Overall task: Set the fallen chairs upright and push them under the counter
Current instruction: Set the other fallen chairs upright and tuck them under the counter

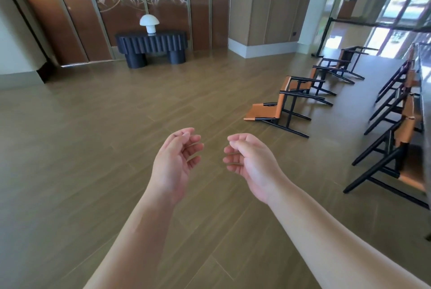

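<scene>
Your left hand (173, 160) and right hand (250, 160) hover mid-frame, palms facing, fingers loosely curled, empty. Fallen chairs (283, 104) lie at right.

Probably a hotel lobby: panelled walls (70, 9), console table (151, 42), lamp (149, 23).

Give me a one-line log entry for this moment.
left hand: open, empty | right hand: open, empty | fallen chairs: on floor, untouched | upright chairs: at counter

A white mushroom lamp (149, 23) stands on a dark console table (151, 42).
</scene>
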Tool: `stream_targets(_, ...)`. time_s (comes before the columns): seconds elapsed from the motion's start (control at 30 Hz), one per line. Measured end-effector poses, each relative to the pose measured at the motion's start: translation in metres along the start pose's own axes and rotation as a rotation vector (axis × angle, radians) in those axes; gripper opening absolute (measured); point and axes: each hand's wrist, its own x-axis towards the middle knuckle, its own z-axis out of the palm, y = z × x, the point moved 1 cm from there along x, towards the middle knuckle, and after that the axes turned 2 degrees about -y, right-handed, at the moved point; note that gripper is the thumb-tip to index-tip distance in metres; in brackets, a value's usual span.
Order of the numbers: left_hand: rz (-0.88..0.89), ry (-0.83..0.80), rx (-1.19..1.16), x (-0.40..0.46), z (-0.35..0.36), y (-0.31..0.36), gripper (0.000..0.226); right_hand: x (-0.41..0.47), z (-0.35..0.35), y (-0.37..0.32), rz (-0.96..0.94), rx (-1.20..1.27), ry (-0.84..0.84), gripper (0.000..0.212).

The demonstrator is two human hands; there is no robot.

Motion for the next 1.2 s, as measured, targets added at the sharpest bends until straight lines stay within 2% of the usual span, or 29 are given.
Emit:
stream_targets(0.17,-0.019,-0.036,0.008,0.058,-0.006,0.005,0.022,0.054,0.003,-0.014,-0.036,0.009,0.03,0.015)
stream_targets(0.47,-0.048,-0.057,0.081,0.171,0.019,-0.013,0.021,0.173,-0.04,-0.018,-0.052,0.163,0.088,0.014)
stream_targets(0.63,-0.066,-0.054,0.103,0.254,0.059,-0.037,0.021,0.256,-0.079,-0.02,-0.021,0.19,0.095,0.013)
stream_targets(0.9,-0.074,-0.08,0.146,0.389,0.149,-0.064,0.019,0.394,-0.166,-0.061,-0.008,0.199,0.089,0.013)
stream_targets(1.2,-0.082,-0.026,0.112,0.484,0.182,-0.076,0.018,0.496,-0.208,-0.085,-0.026,0.204,0.075,0.015)
